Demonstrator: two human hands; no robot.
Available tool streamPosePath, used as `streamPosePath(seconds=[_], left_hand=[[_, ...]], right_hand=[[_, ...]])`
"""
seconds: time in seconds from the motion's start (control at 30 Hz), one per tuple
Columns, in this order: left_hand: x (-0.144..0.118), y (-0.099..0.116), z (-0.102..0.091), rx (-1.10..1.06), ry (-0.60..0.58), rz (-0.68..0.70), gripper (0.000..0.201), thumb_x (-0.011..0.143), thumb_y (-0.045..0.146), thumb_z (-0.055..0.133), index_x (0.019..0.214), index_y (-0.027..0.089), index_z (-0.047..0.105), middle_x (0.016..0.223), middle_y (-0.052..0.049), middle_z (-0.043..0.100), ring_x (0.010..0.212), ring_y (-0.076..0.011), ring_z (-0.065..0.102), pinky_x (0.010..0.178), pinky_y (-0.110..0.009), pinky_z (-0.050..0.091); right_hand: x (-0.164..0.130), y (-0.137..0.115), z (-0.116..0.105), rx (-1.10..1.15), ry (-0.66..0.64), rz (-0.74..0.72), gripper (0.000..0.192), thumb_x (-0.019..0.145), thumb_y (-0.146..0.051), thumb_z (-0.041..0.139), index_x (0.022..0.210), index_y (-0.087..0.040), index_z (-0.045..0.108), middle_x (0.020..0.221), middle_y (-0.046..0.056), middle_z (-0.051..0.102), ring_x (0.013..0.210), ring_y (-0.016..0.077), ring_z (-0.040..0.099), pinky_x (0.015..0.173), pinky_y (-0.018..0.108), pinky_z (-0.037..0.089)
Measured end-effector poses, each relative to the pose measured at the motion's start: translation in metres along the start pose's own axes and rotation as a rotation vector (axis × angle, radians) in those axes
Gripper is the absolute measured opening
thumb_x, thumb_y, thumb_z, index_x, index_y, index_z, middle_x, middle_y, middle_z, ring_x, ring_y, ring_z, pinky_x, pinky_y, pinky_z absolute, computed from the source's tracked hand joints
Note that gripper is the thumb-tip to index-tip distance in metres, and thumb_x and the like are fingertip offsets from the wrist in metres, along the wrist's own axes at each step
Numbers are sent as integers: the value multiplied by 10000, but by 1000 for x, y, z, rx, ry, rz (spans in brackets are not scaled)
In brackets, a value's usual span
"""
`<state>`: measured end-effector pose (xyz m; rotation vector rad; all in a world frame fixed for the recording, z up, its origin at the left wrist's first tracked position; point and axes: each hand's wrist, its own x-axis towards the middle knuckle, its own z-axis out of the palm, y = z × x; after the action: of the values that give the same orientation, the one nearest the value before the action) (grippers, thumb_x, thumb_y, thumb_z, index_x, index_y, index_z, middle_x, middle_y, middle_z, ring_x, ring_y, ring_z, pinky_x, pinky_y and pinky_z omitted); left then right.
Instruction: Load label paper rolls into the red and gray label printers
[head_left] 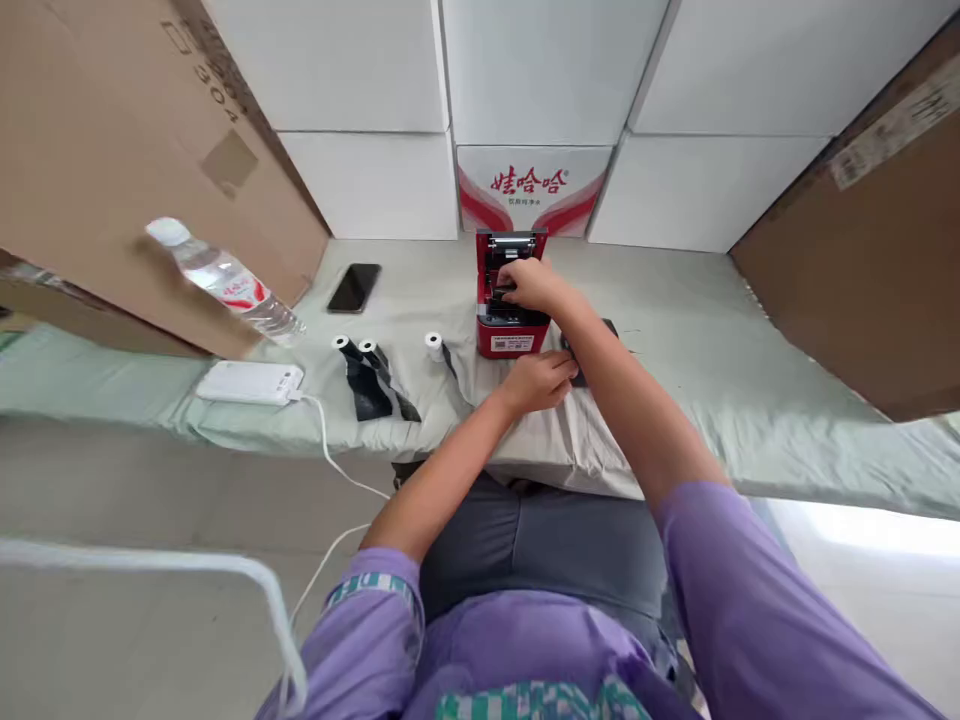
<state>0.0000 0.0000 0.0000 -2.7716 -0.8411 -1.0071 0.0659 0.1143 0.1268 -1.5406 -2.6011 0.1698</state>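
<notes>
Here, in the head view, a small red label printer point(512, 310) stands on the cloth-covered table point(675, 330) near the back wall of white boxes, its lid point(512, 243) tipped up and back so the paper bay lies open toward the person. The right hand point(531, 283) reaches into that bay from the right with fingers curled down inside; whether they pinch anything there I cannot tell, since the knuckles hide the tips. The left hand point(541, 380) rests loosely curled on the cloth just in front of the printer's right corner, beside a dark flat object point(592, 352) it partly covers; it seems to hold nothing. Judging by this, the step in hand is work inside the open bay, and any next move would call for a clear look at what the fingertips meet. The printer's long axis runs front to back, away from the person, with its labelled front face toward them. To the left stand three paper rolls point(369, 350) trailing dark strips, a white power bank point(250, 382) with cable, a water bottle point(225, 280) and a phone point(354, 287).
</notes>
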Motion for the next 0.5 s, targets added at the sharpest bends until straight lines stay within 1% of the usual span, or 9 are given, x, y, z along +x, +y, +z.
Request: streamPosePath(seconds=[0.07,0.17,0.27,0.33,0.4,0.47,0.5], left_hand=[[0,0,-1,-6,-24,-23,235,928,135,517,1055,153,714,1089,-114,783,988,-246,760,800,-350,599],[1,0,-2,-13,-37,-35,216,923,128,522,1037,162,703,1043,-102,776,948,-232,750,769,-339,580],[1,2,-4,-12,-28,-36,178,919,118,522,973,166,684,966,-83,754,892,-218,732,728,-325,545],[1,3,-5,-11,-23,-45,171,924,115,515,951,174,673,929,-71,735,872,-208,719,707,-316,518],[2,3,-7,-12,-17,-57,176,930,111,506,942,184,665,920,-64,724,862,-200,708,691,-311,495],[2,4,-7,-13,-10,-60,181,926,106,502,937,190,662,916,-59,719,847,-193,700,674,-308,477],[2,4,-7,-12,-4,-56,181,921,105,503,932,191,662,908,-56,716,834,-192,696,666,-307,469]], right_hand=[[4,-1,2,24,-63,28,329,898,-161,689,1221,-159,753,1274,122,777,1248,336,678,1081,457,429],[6,-1,3,63,-115,63,295,896,-138,674,1169,-159,782,1243,124,786,1213,321,691,1047,437,456],[1,2,-4,130,-89,62,276,897,-152,678,1139,-178,809,1197,110,797,1145,311,707,1018,438,479],[-5,5,-15,248,-17,-2,243,924,-218,671,1112,-181,820,1112,89,808,1046,276,715,967,407,510],[-10,8,-27,372,124,-73,272,977,-317,623,1098,-164,813,1049,80,805,990,244,699,939,379,527],[-11,11,-36,408,309,-90,366,1036,-370,523,1150,-140,784,1101,98,791,1045,237,677,982,379,514],[-10,12,-38,382,369,-72,395,1055,-363,477,1184,-126,766,1151,118,779,1095,246,665,1015,391,497]])
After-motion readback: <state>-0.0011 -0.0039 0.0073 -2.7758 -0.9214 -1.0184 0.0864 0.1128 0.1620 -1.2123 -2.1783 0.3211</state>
